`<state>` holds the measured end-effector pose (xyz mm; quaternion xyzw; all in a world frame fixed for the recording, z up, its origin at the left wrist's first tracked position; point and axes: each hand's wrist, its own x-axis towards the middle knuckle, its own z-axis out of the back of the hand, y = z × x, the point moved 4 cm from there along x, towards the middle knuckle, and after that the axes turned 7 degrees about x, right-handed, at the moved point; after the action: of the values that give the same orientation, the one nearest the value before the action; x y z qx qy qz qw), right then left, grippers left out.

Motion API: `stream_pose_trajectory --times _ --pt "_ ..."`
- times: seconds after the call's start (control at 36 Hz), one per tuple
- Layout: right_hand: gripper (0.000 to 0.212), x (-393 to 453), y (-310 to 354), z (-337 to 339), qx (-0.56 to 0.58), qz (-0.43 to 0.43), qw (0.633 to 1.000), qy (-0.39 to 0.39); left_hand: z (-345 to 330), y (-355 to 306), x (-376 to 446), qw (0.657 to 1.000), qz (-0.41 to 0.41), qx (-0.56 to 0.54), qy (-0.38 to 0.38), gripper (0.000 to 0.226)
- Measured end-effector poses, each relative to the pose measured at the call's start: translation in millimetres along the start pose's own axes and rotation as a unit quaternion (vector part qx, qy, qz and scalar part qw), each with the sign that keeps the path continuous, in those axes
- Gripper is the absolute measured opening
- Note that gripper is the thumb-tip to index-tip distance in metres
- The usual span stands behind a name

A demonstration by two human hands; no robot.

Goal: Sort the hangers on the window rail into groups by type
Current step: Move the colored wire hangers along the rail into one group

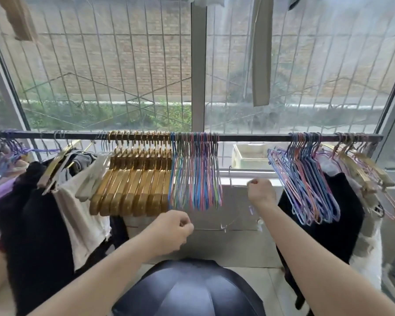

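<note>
Soft, even daylight enters through the window (123, 65) ahead, backlighting the scene; no hard shadows are visible. The panes look hazy and washed out (a milky veil over the brick wall (135, 62) outside). Wide-angle distortion bows the rail (249, 137) and tilts the window frames at both edges. Fine detail is soft throughout, with slight smearing towards the corners.

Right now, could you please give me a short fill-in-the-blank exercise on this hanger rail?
1. The gold hangers hang directly ____ of the central colourful wire hangers.
2. Both hands, left hand and right hand, hold a thin ____ hanger.
3. That hanger is ____ the rail.

Missing words: left; wire; below
</note>
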<state>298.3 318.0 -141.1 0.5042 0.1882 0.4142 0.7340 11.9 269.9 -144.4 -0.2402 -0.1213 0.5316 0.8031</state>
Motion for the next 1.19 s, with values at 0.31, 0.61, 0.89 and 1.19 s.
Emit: stream_pose_trajectory --times 0.31,0.61,0.89,1.19 --pt "0.018 -149.3 -153.1 -5.5 0.234 -0.277 0.927 0.101 -159.0 140.0 -25.5 0.979 0.181 -0.014 0.098 0.054" --pt "0.018 -176.8 -191.3 7.8 0.399 -0.363 0.826 0.163 -153.5 219.8 -98.1 0.948 0.231 -0.100 0.197 0.050" --pt "0.020 -188.2 -219.4 -9.1 0.531 -0.431 0.726 0.072 -62.5 177.3 -138.4 0.880 0.148 -0.362 0.269 0.033" --pt "0.049 -251.7 -221.2 -76.4 0.199 -0.471 0.851 0.120 -82.9 131.2 -134.6 0.860 0.178 -0.440 0.186 0.014"
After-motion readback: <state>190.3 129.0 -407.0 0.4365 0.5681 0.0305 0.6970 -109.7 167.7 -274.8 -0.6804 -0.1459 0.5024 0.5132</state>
